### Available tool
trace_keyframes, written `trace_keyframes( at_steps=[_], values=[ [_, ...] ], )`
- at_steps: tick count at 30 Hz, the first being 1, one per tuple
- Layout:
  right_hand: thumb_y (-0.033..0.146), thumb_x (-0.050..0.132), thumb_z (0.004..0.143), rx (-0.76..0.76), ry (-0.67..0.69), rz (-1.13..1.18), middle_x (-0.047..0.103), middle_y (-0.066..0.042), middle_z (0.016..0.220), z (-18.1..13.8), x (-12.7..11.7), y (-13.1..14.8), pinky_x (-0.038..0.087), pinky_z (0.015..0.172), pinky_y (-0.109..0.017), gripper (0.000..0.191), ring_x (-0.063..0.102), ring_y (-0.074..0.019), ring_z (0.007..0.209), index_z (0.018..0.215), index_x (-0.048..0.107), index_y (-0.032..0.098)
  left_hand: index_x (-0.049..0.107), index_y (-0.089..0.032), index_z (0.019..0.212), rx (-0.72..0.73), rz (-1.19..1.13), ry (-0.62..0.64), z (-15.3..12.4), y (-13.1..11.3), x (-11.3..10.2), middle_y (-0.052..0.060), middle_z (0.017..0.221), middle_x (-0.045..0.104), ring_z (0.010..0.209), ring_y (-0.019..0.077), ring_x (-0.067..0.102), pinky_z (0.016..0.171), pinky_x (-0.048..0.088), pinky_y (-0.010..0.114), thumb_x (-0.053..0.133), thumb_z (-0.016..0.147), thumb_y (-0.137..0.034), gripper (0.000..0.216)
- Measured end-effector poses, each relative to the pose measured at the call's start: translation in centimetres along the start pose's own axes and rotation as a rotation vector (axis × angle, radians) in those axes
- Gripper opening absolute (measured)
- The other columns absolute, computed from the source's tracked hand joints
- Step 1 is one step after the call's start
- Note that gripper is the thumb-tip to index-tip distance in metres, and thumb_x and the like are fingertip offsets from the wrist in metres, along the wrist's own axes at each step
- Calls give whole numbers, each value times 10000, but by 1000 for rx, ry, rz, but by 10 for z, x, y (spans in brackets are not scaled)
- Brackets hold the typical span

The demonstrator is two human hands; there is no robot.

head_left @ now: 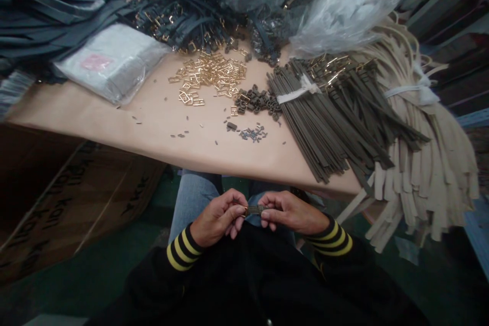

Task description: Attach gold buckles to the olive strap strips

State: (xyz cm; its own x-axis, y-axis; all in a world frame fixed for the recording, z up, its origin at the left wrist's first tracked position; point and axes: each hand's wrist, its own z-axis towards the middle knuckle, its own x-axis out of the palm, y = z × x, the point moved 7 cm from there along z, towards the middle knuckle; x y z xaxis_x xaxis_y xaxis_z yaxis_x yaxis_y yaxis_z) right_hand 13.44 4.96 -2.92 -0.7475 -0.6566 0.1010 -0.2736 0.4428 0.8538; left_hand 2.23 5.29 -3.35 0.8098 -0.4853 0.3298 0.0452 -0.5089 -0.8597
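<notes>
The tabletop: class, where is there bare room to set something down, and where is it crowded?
Two patches look bare on the table: the front strip between the small bits and the near edge, and the left stretch between the plastic packet and that edge. Crowded: back, with dark straps; middle, with gold buckles; right, with brown strips.

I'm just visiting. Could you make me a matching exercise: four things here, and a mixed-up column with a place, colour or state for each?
1. Buckle heap
2. Cardboard box
3. Lone strap
4. Plastic-wrapped packet

A. Bears a reddish patch
B. Between left hand and right hand
C. Gold-coloured
D. Below the tabletop, picture's left

Pairs: 1-C; 2-D; 3-B; 4-A
</notes>
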Motion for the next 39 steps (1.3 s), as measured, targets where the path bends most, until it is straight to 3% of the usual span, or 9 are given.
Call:
trace_keyframes(
  at_steps=[8,12,15,18,22,25,30,34,39],
  values=[
    [316,478,776,14,10,-100,566,-7,600,1,2,6,314,426,-167,196,426,-58,441,784,494,120,450,-144,790,56,97,-89,-2,-6,0,-67,469,491,326,24,407,335,289,125,443,793,-359,215],
    [259,469,785,-68,-63,-323,551,8,590,-1,3,21,329,490,-183,147,446,-78,511,779,529,126,431,-153,797,37,75,-41,-1,-3,3,-72,459,475,314,29,396,322,278,129,437,791,-384,231],
    [210,385,822,-66,-77,-420,510,23,527,0,8,25,324,494,-185,221,430,-76,488,649,505,143,404,-165,789,16,106,-8,1,1,3,-67,480,472,339,45,417,329,299,141,393,803,-409,245],
    [200,342,837,-52,-94,-492,470,31,492,3,11,24,312,485,-187,299,414,-74,468,570,467,154,394,-175,767,-3,248,14,1,3,5,-57,530,469,419,67,456,367,336,157,437,784,-377,206],
    [212,375,826,-61,-180,-585,450,30,510,3,9,26,287,476,-199,251,405,-84,482,606,482,159,430,-180,789,95,506,-76,0,-7,6,-66,574,422,465,64,415,425,335,171,504,736,-245,113],
    [208,381,827,-73,-181,-593,433,33,511,1,10,27,272,473,-201,238,392,-83,480,617,482,155,446,-174,742,137,603,-73,-2,-16,8,-72,563,378,454,58,357,436,307,177,472,729,-195,36],
    [189,396,818,-107,-166,-589,408,45,501,1,14,25,261,470,-193,216,370,-75,476,633,498,148,455,-162,743,66,626,-1,-2,-19,8,-65,563,392,473,66,347,446,296,184,449,717,-168,27],
    [208,398,825,-108,-202,-596,436,38,505,3,12,22,278,473,-191,216,385,-76,478,660,520,141,467,-159,744,41,604,-56,-1,-16,3,-50,588,433,491,71,370,463,314,190,446,717,-166,35],
    [257,417,825,-67,-111,-512,568,0,614,-4,6,17,348,526,-192,170,488,-95,556,813,533,134,471,-162,729,55,561,-137,-1,-12,-1,-60,542,414,466,70,375,436,301,180,457,731,-189,31]
  ],
)
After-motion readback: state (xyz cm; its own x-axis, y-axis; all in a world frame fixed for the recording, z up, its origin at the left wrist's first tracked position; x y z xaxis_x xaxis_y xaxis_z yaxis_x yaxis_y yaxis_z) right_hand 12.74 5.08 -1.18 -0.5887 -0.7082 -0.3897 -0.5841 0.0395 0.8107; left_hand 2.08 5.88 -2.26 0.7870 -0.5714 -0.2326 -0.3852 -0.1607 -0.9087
